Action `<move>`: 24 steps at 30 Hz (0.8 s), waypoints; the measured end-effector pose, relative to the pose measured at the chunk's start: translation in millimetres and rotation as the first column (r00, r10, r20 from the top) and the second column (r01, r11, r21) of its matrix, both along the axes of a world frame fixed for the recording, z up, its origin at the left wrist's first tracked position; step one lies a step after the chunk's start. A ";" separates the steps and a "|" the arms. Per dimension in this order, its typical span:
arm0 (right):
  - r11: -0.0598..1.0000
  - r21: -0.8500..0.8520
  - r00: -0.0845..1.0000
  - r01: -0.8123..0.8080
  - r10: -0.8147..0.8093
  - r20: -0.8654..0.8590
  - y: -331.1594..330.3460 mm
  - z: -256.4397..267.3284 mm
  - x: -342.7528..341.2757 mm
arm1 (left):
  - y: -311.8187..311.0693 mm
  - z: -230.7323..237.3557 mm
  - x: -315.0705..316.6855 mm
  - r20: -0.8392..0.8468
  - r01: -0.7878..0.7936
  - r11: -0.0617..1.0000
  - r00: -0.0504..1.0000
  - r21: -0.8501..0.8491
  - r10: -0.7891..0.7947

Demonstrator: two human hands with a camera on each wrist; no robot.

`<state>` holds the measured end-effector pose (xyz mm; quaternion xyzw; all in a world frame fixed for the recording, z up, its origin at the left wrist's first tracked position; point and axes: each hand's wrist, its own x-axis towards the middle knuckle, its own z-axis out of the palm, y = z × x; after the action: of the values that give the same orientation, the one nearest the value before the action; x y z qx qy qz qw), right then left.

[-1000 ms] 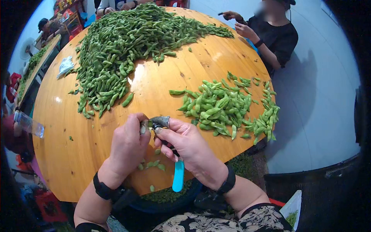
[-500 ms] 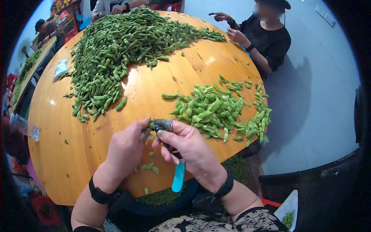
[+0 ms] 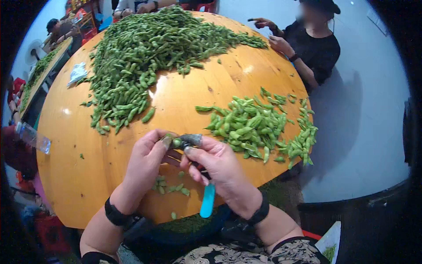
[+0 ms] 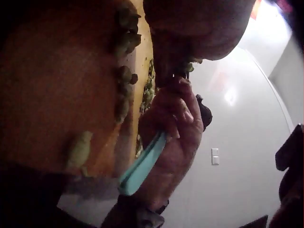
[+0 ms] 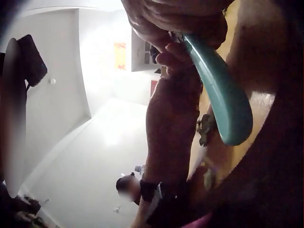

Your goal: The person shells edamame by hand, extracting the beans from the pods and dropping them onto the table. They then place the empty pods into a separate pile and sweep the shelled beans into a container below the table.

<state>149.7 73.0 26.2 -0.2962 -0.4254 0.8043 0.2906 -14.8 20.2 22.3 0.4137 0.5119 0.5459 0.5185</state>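
At the front of the table, my left hand (image 3: pixel 147 155) pinches a green bean pod (image 3: pixel 177 142) between thumb and fingers. My right hand (image 3: pixel 222 169) meets it from the right and grips a tool with a turquoise handle (image 3: pixel 207 201), which points down below the palm. The tool's working end is hidden among the fingers. A dark grey cover (image 3: pixel 191 140) wraps the right index finger. In the right wrist view the handle (image 5: pixel 221 95) hangs below the curled fingers. Several small green pieces (image 3: pixel 179 188) lie on the wood under the hands.
A big heap of bean pods (image 3: pixel 132 66) covers the round wooden table's (image 3: pixel 66 167) far left. A smaller pile of lighter pods (image 3: pixel 248 125) lies right of my hands. A crumpled white wrapper (image 3: pixel 78 73) and a clear plastic bottle (image 3: pixel 34 137) are at left. Another person (image 3: pixel 312 48) sits at the right.
My left hand's fingers have shifted on the pod, and its green end now shows against the covered finger. The right hand keeps its grip on the tool. The head view has swayed slightly.
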 end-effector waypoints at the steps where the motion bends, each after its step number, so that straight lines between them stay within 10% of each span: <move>1: 1.000 -0.002 1.000 -0.012 0.012 -0.011 1.9 0.4 -0.2 | 0.4 1.1 -2.7 -0.011 -0.012 1.000 1.000 -0.002 0.012; 5: 0.999 0.005 0.998 -0.033 0.032 0.054 8.5 6.0 2.8 | 5.1 -4.1 -6.2 0.324 0.063 0.990 0.946 -0.124 -0.019; 8: 0.994 0.102 0.994 -0.032 0.021 0.106 8.5 8.7 2.4 | 5.2 -2.3 1.3 0.147 0.030 0.997 0.989 -0.074 -0.019; 10: 0.990 0.139 0.987 -0.036 0.013 0.161 6.9 9.9 1.4 | 3.9 -8.6 7.0 -0.254 -0.010 0.984 0.966 0.179 0.056; 23: 0.996 0.086 0.988 0.030 -0.042 0.146 18.4 -1.0 14.6 | 4.5 -10.1 1.7 -0.487 -0.003 0.982 0.868 0.191 0.097; 24: 0.990 0.106 0.980 0.092 -0.109 0.164 23.6 0.2 21.2 | 8.5 -21.9 -4.2 -0.638 0.044 0.940 0.745 0.339 0.195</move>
<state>170.9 96.7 26.5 -0.3703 -0.4718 0.7386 0.3078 -19.0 28.7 0.4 0.6400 0.5794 0.4622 0.2025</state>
